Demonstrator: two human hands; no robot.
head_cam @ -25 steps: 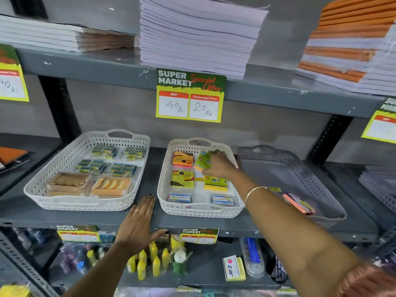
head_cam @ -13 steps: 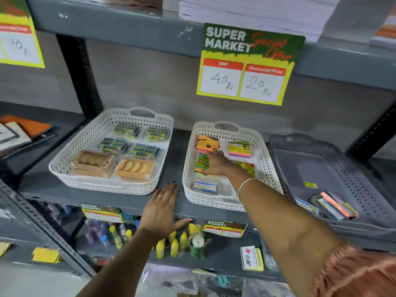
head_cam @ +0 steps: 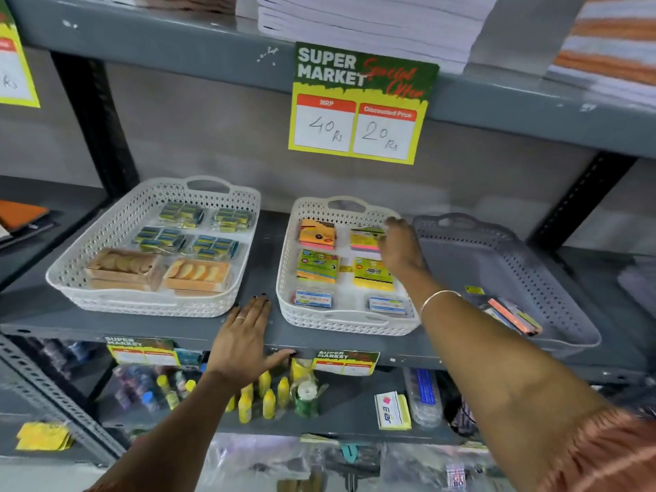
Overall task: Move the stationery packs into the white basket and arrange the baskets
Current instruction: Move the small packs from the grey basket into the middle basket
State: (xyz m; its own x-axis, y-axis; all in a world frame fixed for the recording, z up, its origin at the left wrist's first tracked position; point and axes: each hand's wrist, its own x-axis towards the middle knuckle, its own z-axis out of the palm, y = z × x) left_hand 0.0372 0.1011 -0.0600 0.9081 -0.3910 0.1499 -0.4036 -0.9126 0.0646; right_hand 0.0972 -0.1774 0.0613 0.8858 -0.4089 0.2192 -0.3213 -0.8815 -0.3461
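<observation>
The right hand (head_cam: 399, 248) reached into the middle white basket (head_cam: 284, 278), fingers loosely spread over the yellow-pink sticky-note pack (head_cam: 365, 237), gripping nothing. The left hand (head_cam: 245, 339) lay flat and open on the shelf (head_cam: 268, 250). More packs (head_cam: 514, 316) sat in the grey basket (head_cam: 553, 278).

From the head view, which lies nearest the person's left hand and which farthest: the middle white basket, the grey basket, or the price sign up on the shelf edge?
Measured from the left hand, resting flat on the shelf's front edge:
1. Middle white basket, just to its right, nearly touching.
2. Grey basket, farther right, beyond the white one.
3. Price sign, hanging from the shelf above, highest up and farthest.
</observation>
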